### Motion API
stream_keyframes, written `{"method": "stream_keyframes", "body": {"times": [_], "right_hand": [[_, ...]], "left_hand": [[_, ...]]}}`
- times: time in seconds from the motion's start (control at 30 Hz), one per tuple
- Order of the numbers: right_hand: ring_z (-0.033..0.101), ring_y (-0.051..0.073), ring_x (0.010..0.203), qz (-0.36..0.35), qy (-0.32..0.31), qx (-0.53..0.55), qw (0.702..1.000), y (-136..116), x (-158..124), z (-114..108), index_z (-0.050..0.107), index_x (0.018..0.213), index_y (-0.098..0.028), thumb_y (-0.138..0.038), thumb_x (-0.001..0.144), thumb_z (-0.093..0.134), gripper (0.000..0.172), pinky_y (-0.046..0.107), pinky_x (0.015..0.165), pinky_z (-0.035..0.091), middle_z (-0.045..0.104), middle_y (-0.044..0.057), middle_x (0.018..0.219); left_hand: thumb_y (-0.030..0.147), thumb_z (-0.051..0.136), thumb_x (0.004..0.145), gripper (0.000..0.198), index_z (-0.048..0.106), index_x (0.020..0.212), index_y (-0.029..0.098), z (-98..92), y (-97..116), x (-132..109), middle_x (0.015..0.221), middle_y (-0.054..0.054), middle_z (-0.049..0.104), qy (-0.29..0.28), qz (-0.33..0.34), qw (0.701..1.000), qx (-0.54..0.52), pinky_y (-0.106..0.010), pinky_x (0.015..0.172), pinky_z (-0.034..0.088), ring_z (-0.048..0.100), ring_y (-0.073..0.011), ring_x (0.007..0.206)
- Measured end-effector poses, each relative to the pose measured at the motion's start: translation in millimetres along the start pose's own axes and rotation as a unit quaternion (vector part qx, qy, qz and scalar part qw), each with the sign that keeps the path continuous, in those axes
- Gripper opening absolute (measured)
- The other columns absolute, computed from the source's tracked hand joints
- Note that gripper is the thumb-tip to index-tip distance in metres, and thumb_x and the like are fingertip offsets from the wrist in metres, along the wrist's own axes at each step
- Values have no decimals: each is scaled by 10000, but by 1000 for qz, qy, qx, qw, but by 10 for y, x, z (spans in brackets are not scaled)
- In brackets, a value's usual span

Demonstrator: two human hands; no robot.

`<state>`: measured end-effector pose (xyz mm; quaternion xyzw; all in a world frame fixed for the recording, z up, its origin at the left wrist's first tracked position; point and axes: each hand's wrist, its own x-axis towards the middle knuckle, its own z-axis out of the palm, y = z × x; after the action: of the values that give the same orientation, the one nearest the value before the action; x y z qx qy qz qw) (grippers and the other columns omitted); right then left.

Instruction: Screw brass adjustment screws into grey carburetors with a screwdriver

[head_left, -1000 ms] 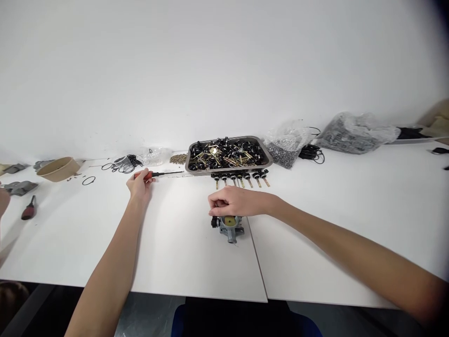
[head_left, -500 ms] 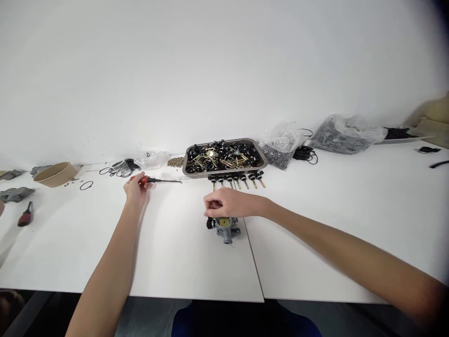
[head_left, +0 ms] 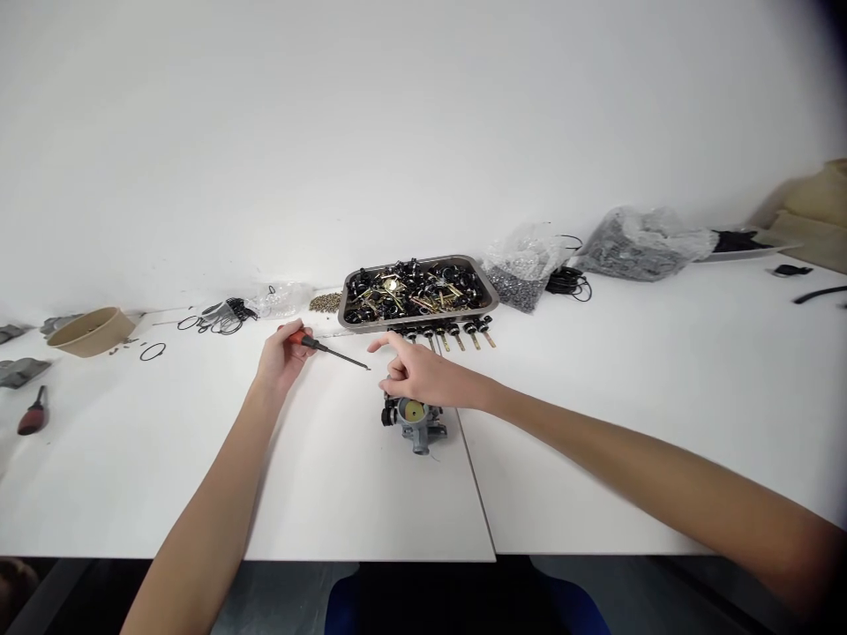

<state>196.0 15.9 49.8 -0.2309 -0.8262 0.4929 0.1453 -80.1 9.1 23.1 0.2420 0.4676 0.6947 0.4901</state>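
Note:
My left hand (head_left: 284, 357) grips the red handle of a screwdriver (head_left: 331, 351), whose dark shaft points right and slightly down. Just above a grey metal carburetor body (head_left: 418, 430) is my right hand (head_left: 410, 369), its index finger stretched out to the left and the others bent; no object shows in it. The hand hides the top part of the body. A black fitting sticks out at the body's left side. Behind the hand, a row of black parts with brass stems (head_left: 471, 335) lies along the tray's front edge.
A metal tray (head_left: 493, 304) heaped with black and brass parts stands at the wall. Small brass pieces (head_left: 326, 302) and plastic bags (head_left: 522, 269) flank it. Farther left are a tan bowl (head_left: 93, 333) and another screwdriver (head_left: 33, 416).
My left hand has moved right with the screwdriver, its tip now nearer the carburetor body. My right hand has opened, with the index finger extended, and shows more of the body's top.

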Motion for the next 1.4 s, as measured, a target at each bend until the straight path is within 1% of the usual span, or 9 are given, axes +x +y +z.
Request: {"method": "stream_keyframes", "body": {"times": [0.13, 0.27, 0.4, 0.5, 0.63, 0.73, 0.87, 1.27, 1.4], "right_hand": [[383, 105, 565, 13, 5, -7, 1000, 10, 5, 13, 447, 1271, -189, -276, 857, 570, 440, 240, 635, 346, 375, -93, 602], [369, 96, 550, 12, 10, -17, 1000, 46, 37, 30, 546, 1166, -185, -320, 859, 596, 339, 232, 592, 311, 391, -87, 584], [337, 91, 537, 15, 7, -22, 1000, 61, 60, 36, 576, 1060, -190, -358, 864, 613, 260, 230, 558, 280, 358, -90, 563], [323, 90, 534, 16, 8, -24, 1000, 66, 63, 41, 567, 1019, -196, -386, 876, 609, 241, 232, 549, 265, 346, -89, 566], [340, 93, 537, 13, 8, -18, 1000, 69, 63, 53, 531, 980, -198, -409, 896, 591, 235, 234, 558, 279, 375, -86, 573], [343, 93, 532, 13, 12, -21, 1000, 62, 68, 63, 517, 938, -194, -391, 915, 567, 205, 234, 565, 284, 400, -81, 569], [347, 87, 519, 12, 21, -34, 999, 46, 73, 75, 512, 894, -186, -344, 937, 534, 165, 234, 576, 278, 418, -81, 552], [326, 77, 511, 28, 31, -20, 999, 38, 73, 101, 488, 915, -198, -335, 942, 536, 148, 229, 564, 275, 424, -92, 561], [327, 74, 507, 23, 37, -13, 999, 69, 84, 117, 486, 906, -198, -342, 931, 547, 159, 227, 558, 282, 422, -95, 553]], "left_hand": [[142, 603, 766, 122, 507, 691, 140, 64, -71, -30, 632, -32, 567, -25, -23, 999, -23, -172, 428, 419, 514, -72, 490], [154, 603, 767, 93, 527, 716, 140, 69, -114, -25, 637, -23, 568, -42, -23, 998, -31, -168, 459, 437, 505, -60, 489], [150, 583, 779, 105, 518, 697, 139, 99, -123, -48, 626, -26, 571, -48, -30, 998, -28, -168, 455, 428, 470, -52, 469], [151, 579, 785, 124, 505, 686, 141, 119, -124, -64, 620, -26, 574, -49, -27, 998, -20, -172, 466, 437, 430, -41, 445], [167, 592, 788, 144, 494, 684, 145, 118, -128, -61, 627, -24, 573, -49, -22, 998, -11, -176, 475, 445, 408, -35, 430], [168, 596, 788, 153, 491, 679, 148, 114, -125, -59, 632, -23, 568, -48, -27, 998, -10, -175, 456, 427, 411, -37, 429], [163, 562, 813, 163, 515, 658, 139, 118, -108, -69, 622, -32, 571, -55, -18, 998, -3, -193, 445, 429, 358, -32, 402], [159, 575, 807, 171, 522, 647, 133, 96, -84, -56, 624, -38, 572, -44, -13, 999, -7, -192, 433, 408, 425, -49, 436], [155, 551, 818, 171, 526, 651, 130, 97, -83, -59, 622, -35, 578, -60, -3, 998, -1, -187, 450, 432, 403, -39, 423]]}}
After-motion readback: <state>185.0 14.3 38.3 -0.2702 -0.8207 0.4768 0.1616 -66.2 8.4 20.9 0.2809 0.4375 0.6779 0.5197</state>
